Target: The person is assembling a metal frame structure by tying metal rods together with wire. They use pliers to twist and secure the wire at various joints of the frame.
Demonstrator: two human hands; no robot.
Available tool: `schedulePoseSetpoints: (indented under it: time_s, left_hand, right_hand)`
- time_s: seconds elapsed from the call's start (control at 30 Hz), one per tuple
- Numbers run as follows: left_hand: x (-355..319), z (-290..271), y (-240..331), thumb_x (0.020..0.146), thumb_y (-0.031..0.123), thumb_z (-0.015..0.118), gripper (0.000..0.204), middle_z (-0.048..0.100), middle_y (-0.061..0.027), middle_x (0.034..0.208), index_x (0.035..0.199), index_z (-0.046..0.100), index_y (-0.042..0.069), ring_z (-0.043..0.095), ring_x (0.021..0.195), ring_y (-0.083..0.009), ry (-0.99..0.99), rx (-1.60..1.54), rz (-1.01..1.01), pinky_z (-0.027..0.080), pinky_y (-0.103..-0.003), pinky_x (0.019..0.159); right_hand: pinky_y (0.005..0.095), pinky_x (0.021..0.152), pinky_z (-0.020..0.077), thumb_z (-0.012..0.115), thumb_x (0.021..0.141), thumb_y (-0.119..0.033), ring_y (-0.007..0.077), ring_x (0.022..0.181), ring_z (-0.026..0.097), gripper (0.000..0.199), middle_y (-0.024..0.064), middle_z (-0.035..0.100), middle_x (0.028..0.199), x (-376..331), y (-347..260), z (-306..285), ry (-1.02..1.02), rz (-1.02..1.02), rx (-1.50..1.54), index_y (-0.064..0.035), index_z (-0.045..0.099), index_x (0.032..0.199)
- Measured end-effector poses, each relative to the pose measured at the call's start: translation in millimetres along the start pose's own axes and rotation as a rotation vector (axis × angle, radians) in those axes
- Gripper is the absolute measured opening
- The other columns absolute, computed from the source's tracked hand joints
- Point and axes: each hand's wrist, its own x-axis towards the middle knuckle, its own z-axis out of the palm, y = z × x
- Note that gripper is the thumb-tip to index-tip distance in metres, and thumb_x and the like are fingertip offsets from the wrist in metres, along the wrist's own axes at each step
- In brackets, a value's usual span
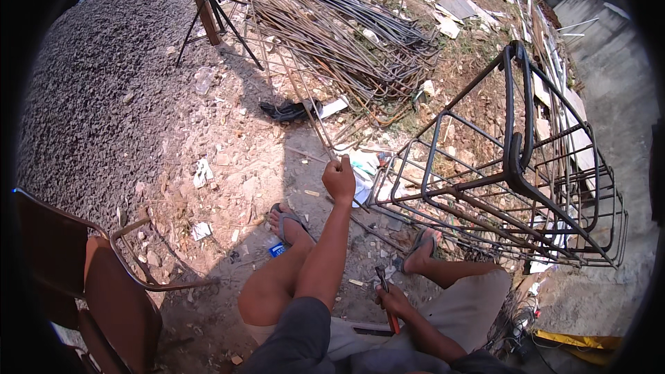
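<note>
My left hand (pixel 339 179), arm stretched forward, is closed around the end of thin steel rods (pixel 321 130). They slant away up and to the left toward a pile of bent bars. Low in front of my lap, my right hand (pixel 393 300) grips pincers (pixel 394 323) with an orange handle. The dark head of the tool sticks out above the fist; its jaws are too small to make out. To the right stands a rebar cage (pixel 478 183) of dark bars with square stirrups, touching neither hand.
Beyond lies a heap of bent rebar (pixel 346 41). Gravel (pixel 104 90) is piled at the left, near a black tripod (pixel 216 17). A brown chair (pixel 121 298) stands at lower left. A black bag (pixel 284 110) and a blue packet (pixel 277 248) lie on rubble-strewn ground.
</note>
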Motion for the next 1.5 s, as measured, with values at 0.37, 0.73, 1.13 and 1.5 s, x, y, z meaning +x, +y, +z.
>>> schedulePoseSetpoints:
  time_s: [0.37, 0.73, 1.13, 1.5]
  left_hand:
    - [42.8, -52.7, -68.7, 0.086, 0.028, 0.076, 0.028, 0.067, -0.011, 0.094, 0.094, 0.065, 0.003, 0.061, 0.092, -0.0247, -0.104, 0.345, 0.042, 0.048, -0.041, 0.082]
    - [80.9, 128.5, -66.5, 0.084, 0.03, 0.074, 0.049, 0.058, -0.0136, 0.132, 0.124, 0.059, 0.006, 0.041, 0.139, -0.0351, -0.367, 0.599, 0.536, 0.032, -0.052, 0.113]
    - [179.2, 304.9, -64.5, 0.099, 0.023, 0.058, 0.051, 0.041, -0.0088, 0.157, 0.148, 0.048, 0.013, 0.028, 0.148, -0.0291, -0.721, 0.949, 0.673, 0.02, -0.058, 0.119]
    - [136.2, 118.9, -66.8, 0.094, 0.056, 0.057, 0.048, 0.076, -0.009, 0.104, 0.101, 0.078, 0.014, 0.071, 0.101, -0.0257, -1.01, 1.166, 0.51, 0.04, -0.045, 0.103]
  right_hand:
    - [0.0371, 0.065, 0.051, 0.048, 0.104, -0.044, 0.0208, 0.068, 0.064, 0.045, 0.011, 0.067, 0.08, 11.1, 10.1, 3.4, 0.04, 0.021, -0.022, 0.0005, 0.057, 0.106]
    - [0.037, 0.067, 0.0508, 0.046, 0.105, -0.048, 0.0204, 0.072, 0.064, 0.049, 0.011, 0.067, 0.083, 25.7, 11.3, 0.1, -0.075, 0.182, -0.194, -0.0004, 0.057, 0.106]
    - [0.0502, 0.072, 0.0454, 0.034, 0.103, -0.033, 0.0344, 0.079, 0.057, 0.044, 0.0189, 0.06, 0.082, 62.3, 50.5, -17.9, 0.115, 0.014, -0.257, -0.0023, 0.061, 0.085]
    - [0.0375, 0.066, 0.0506, 0.048, 0.105, -0.043, 0.0212, 0.071, 0.063, 0.042, 0.0097, 0.066, 0.081, 22.8, 37.7, -21.5, 0.062, 0.235, -0.16, -0.0021, 0.057, 0.103]
